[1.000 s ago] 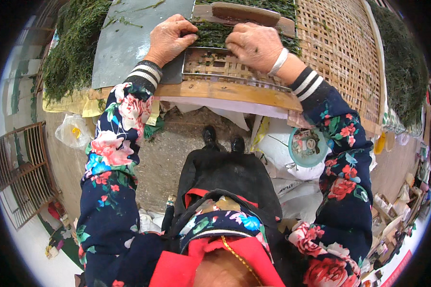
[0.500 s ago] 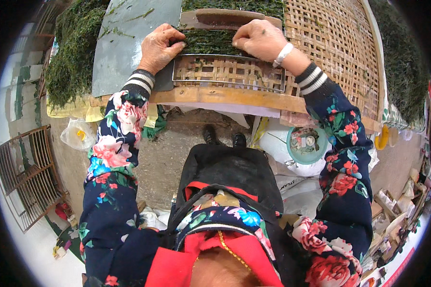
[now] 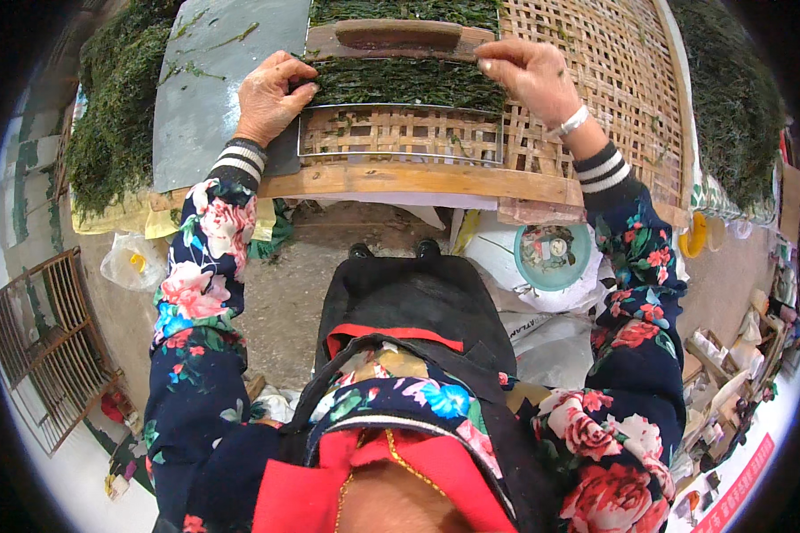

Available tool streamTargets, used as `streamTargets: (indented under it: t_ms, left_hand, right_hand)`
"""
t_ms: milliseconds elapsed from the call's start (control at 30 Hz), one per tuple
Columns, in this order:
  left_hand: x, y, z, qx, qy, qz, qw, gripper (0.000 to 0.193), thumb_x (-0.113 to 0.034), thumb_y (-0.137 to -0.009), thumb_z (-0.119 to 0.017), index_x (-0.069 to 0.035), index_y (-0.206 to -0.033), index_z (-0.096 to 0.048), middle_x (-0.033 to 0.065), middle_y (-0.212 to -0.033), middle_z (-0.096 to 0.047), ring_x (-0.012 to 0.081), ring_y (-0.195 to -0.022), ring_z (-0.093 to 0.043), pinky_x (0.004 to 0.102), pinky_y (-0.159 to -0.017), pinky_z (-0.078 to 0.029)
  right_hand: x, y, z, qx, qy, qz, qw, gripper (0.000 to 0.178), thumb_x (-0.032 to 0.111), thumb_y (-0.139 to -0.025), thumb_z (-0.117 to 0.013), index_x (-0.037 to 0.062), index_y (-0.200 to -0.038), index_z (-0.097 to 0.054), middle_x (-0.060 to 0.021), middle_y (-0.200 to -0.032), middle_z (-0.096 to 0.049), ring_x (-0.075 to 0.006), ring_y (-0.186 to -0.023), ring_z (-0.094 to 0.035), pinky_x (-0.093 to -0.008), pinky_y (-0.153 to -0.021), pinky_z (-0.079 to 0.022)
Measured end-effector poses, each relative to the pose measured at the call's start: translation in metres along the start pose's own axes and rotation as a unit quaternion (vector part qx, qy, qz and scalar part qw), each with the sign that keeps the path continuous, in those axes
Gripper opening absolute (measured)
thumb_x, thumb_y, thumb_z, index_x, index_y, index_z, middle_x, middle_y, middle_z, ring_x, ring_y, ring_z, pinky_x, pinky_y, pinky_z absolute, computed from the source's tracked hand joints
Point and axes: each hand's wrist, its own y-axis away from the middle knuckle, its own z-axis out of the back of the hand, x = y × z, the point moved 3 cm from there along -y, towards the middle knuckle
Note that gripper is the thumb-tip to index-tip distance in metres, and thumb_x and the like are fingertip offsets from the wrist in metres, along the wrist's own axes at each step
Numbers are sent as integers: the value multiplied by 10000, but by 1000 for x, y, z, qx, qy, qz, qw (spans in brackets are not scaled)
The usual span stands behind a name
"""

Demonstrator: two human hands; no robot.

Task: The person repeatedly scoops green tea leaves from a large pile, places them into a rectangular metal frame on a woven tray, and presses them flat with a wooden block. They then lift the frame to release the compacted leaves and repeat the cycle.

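Observation:
A flat strip of dark green seaweed (image 3: 400, 84) lies across a woven bamboo rack (image 3: 587, 98), within a thin metal wire frame (image 3: 400, 156). Behind the strip, a wooden board with a raised handle (image 3: 398, 35) crosses the frame, with more seaweed (image 3: 409, 11) beyond it. My left hand (image 3: 271, 96) is closed at the strip's left end, with thumb and fingers pinching some dark seaweed. At the strip's upper right corner, my right hand (image 3: 538, 78) has its fingers curled in a pinch; anything between the tips is too small to make out.
A grey board (image 3: 209, 98) lies left of the frame. Large seaweed heaps stand at the left (image 3: 120, 115) and right (image 3: 729, 107). The rack's wooden edge (image 3: 418, 180) runs in front of me. Below it, a teal basin (image 3: 554, 256) sits on white sacks.
My right hand has lifted off the strip and moved right, uncovering its right end. My left hand stays at the left end. The whole view has shifted slightly.

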Motion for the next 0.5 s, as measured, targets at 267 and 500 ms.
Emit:
streamTargets:
  t_ms: [267,500]
  left_hand:
    - [-2,1,0,0,2,3,1000,159,-33,-757,-756,-37,-908,-707,-11,-818,-578,95,-639,-487,235,-595,-423]
    - [-1,1,-1,-6,18,1,1000,164,-56,-754,-763,-37,-906,-704,2,-809,-580,108,-652,-512,249,-610,-444]
  right_hand:
    - [14,27,-25,19,230,91,969,303,425,-851,-717,131,-912,-758,-72,-817,-703,-300,-767,-692,-416,-674,-549]
    - [31,7,-35,66,346,38,935,346,442,-843,-711,116,-736,-663,-103,-782,-688,-304,-760,-688,-438,-622,-525]
